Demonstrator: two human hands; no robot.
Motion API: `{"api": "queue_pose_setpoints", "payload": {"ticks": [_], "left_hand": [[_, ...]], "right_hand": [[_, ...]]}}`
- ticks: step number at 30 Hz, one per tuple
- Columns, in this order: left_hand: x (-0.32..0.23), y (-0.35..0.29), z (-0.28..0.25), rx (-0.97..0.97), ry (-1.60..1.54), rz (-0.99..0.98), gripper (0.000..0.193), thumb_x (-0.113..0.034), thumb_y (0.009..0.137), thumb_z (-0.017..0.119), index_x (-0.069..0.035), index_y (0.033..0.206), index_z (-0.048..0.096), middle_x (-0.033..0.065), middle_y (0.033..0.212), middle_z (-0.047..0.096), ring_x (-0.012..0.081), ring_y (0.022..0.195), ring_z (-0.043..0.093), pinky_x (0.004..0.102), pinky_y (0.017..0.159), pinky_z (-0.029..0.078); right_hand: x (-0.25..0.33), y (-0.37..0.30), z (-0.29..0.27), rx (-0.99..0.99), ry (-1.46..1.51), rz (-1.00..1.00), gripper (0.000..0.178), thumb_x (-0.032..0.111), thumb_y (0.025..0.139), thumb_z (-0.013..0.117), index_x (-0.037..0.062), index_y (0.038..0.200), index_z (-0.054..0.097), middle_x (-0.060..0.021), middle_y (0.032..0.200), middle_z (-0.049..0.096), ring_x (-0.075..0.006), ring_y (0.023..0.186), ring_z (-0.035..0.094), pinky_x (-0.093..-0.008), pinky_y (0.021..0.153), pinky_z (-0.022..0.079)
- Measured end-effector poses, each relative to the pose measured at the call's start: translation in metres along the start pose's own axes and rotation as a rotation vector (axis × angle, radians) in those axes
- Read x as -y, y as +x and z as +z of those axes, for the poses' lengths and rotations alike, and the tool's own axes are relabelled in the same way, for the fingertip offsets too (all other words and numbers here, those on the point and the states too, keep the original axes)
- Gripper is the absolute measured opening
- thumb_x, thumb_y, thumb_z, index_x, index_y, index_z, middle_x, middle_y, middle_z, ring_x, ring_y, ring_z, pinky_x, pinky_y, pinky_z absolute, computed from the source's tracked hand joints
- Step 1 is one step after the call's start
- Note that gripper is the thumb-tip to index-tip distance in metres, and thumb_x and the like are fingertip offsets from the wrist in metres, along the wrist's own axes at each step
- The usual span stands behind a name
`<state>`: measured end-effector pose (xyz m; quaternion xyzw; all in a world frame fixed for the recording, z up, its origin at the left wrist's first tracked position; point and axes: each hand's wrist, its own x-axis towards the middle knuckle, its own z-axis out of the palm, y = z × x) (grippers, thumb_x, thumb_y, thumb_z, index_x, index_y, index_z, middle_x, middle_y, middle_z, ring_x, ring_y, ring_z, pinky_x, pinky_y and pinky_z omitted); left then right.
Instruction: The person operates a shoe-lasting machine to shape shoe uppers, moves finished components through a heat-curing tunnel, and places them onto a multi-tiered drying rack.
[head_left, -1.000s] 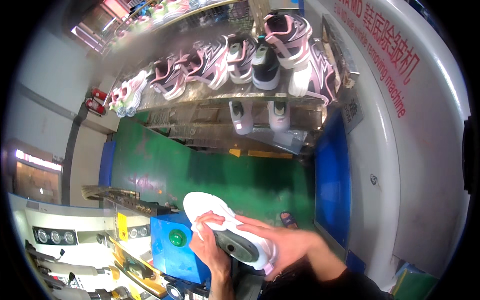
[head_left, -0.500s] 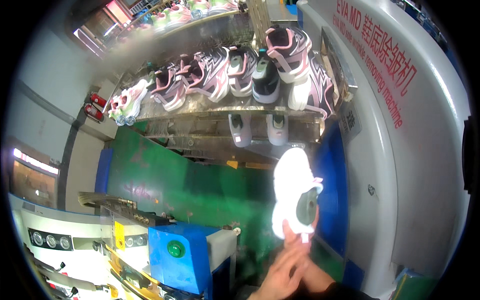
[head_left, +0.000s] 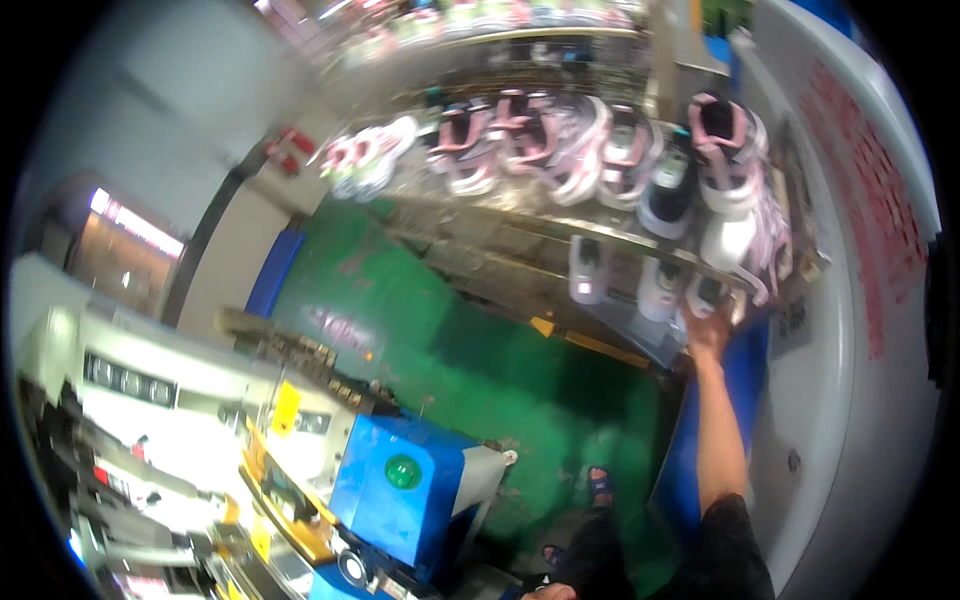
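Note:
My right hand [head_left: 709, 332], arm stretched forward, is closed around the heel end of a white shoe [head_left: 704, 294]. That shoe is on the lower level of the shoe rack [head_left: 520, 222], tucked partly under the upper shelf's edge. Two more white shoes, a left one [head_left: 588, 272] and a nearer one [head_left: 660, 290], stand in line beside it. Only a small part of my left hand [head_left: 552, 592] shows at the bottom edge; its fingers cannot be made out.
Pink, black and white sneakers [head_left: 560, 150] crowd the upper shelf. A large grey machine [head_left: 840, 400] borders the right side. At lower left stands a blue machine housing [head_left: 400, 490] with a green button. Green floor [head_left: 450, 350] lies between.
My right hand has carried the white shoe forward to the lower rack level, and my left hand has come away from it, down to the bottom edge. The view has turned left.

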<state>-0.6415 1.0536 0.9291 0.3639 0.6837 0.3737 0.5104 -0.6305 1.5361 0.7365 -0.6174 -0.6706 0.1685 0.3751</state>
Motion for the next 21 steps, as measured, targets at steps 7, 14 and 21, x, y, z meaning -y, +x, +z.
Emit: {"api": "queue_pose_setpoints", "payload": {"ticks": [7, 14, 21], "left_hand": [[0.039, -0.058, 0.034, -0.342, -0.274, -0.138, 0.034, -0.036, 0.089, 0.054, -0.002, 0.089, 0.054, 0.0136, 0.086, 0.057, 0.0291, 0.087, 0.056, 0.0436, 0.084, 0.041], [0.065, -0.141, 0.07, -0.686, -0.207, 0.046, 0.034, -0.024, 0.098, 0.039, -0.001, 0.082, 0.059, 0.0135, 0.075, 0.064, 0.031, 0.074, 0.062, 0.0379, 0.069, 0.048], [0.107, -0.327, 0.204, -1.559, -0.414, -0.102, 0.03, -0.023, 0.092, 0.043, -0.002, 0.089, 0.064, 0.0162, 0.084, 0.066, 0.0341, 0.082, 0.062, 0.0414, 0.079, 0.047]], "right_hand": [[0.01, -0.187, 0.006, 0.171, 0.263, 0.011, 0.06, 0.026, 0.09, 0.057, -0.0049, 0.136, 0.036, -0.0259, 0.13, 0.048, -0.0373, 0.117, 0.05, -0.0399, 0.102, 0.038], [0.015, -0.514, -0.109, 1.894, 0.591, -0.267, 0.02, 0.01, 0.085, 0.061, -0.0023, 0.101, 0.059, -0.0018, 0.075, 0.055, -0.01, 0.067, 0.049, -0.0258, 0.064, 0.045], [0.033, -0.63, -0.202, 2.7, 0.241, -0.862, 0.035, 0.019, 0.085, 0.068, 0.0063, 0.116, 0.058, -0.0031, 0.085, 0.065, -0.0107, 0.075, 0.057, -0.0299, 0.072, 0.05]]}}
